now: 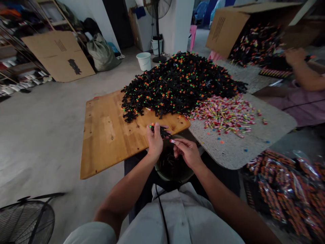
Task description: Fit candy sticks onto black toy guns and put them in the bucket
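Note:
My left hand (155, 144) is closed around a small bunch of black plastic pieces (165, 132) with orange and green tips, over the front edge of the wooden board (101, 145). Just to its right, my right hand (188, 151) pinches a small wrapped tube (173, 141), white with a red end, pointed toward the bunch. Both hands are above a dark bucket (175, 166) between the knees. Beyond them rises a large heap of black pieces (175, 84) with the same bright tips. A pile of pink and yellow wrapped tubes (225, 113) lies on the speckled slab (228, 154).
A co-worker's hand (294, 56) is at the far right, beside a tipped cardboard box (223, 32) full of pieces. Shiny packed bags (284, 189) lie at lower right. A fan (27, 220) stands at lower left, a pale bucket (144, 62) behind the heap.

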Demonstrator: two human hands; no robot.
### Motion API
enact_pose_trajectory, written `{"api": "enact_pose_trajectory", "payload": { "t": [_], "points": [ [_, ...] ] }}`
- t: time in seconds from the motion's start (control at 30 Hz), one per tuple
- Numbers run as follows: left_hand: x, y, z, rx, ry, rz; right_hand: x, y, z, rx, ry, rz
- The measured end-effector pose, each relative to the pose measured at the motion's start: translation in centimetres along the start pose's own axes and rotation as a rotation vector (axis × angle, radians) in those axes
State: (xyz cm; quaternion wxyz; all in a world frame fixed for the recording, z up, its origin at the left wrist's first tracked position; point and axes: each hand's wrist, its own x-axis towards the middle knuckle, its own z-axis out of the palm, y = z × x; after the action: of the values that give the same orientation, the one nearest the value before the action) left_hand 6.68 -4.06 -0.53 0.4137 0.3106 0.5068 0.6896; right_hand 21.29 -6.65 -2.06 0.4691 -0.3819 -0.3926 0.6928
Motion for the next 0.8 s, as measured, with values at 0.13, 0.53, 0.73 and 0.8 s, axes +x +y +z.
{"api": "enact_pose_trajectory", "payload": {
  "t": [0.13, 0.53, 0.73, 0.8],
  "points": [
    [-0.2, 0.3, 0.0, 0.041, -0.007, 0.037, -0.1, 0.3, 0.1, 0.071, 0.037, 0.023],
    [-1.3, 1.2, 0.6, 0.127, -0.039, 0.117, -0.1, 0.6, -0.5, 0.302, 0.031, 0.102],
    [-1.5, 1.3, 0.9, 0.12, -0.034, 0.061, -0.1, 0.8, -0.7, 0.338, 0.008, 0.102],
    [-1.6, 1.4, 0.9, 0.127, -0.035, 0.058, -0.1, 0.9, -0.8, 0.339, 0.012, 0.109]
  ]
}}
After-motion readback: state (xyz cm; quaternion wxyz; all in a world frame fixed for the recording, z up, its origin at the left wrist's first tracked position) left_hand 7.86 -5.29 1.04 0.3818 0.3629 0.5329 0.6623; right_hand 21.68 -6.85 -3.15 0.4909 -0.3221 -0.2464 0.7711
